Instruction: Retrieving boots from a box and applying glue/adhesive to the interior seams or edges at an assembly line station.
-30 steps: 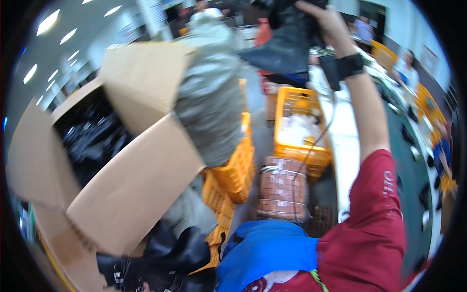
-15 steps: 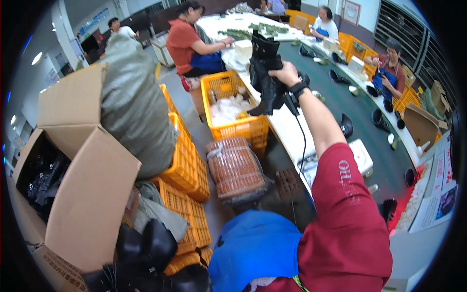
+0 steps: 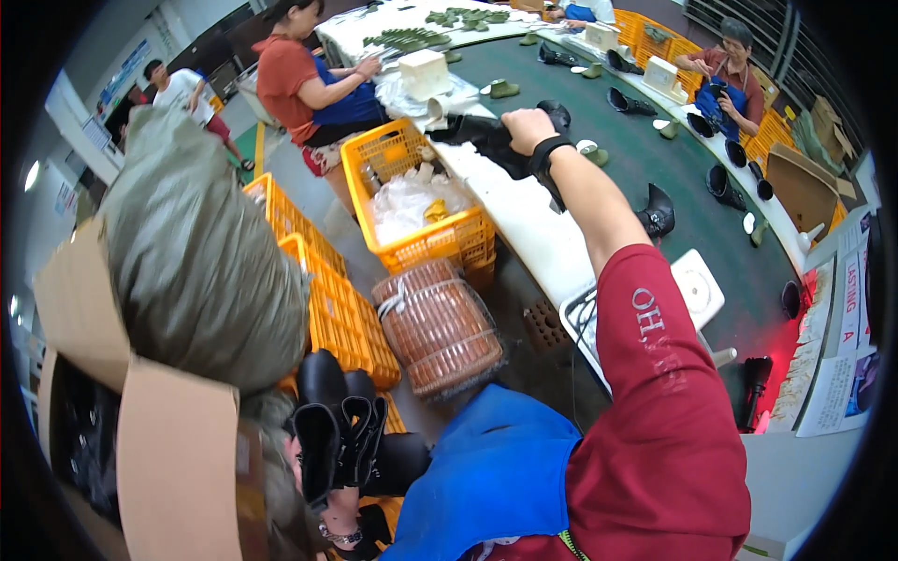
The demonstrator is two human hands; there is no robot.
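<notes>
Right hand (image 3: 527, 128) gripping black boot (image 3: 486, 140) over white table (image 3: 538, 234) edge, beside yellow crate (image 3: 421, 206); left hand (image 3: 337, 510) clutching black boots (image 3: 341, 430).

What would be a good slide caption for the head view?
Right hand sets a black boot on the white table edge above a yellow crate.
</notes>
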